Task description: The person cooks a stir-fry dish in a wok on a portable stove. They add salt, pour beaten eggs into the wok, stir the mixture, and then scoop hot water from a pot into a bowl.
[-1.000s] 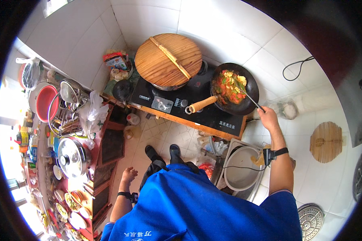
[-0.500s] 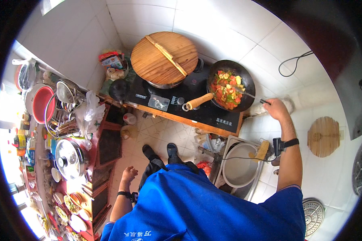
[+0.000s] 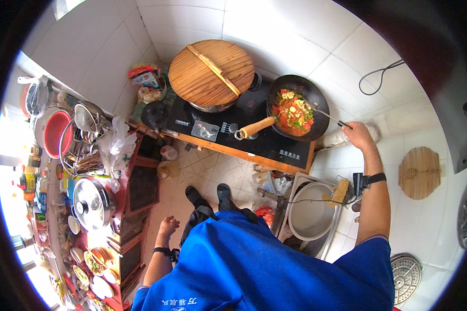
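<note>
My right hand is closed round the dark handle of a metal spatula. Its thin shaft reaches left over the rim of a black wok, and its head is hard to make out at the food's edge. Inside the wok lies a mix of red tomato, yellow egg and green pepper pieces. The wok's wooden handle points toward the lower left, with no hand on it. Down by my side hangs my left hand, its fingers loosely bent and apart, holding nothing.
Left of the wok, a round wooden lid covers a pot on the black cooktop. A sink with a pale basin and a yellow sponge is on the right. Along the left, a crowded counter holds a lidded pot and a pink bowl.
The spatula has shifted from over the middle of the food toward the wok's right side, its handle dipping less across the food. My left hand stays low at my side.
</note>
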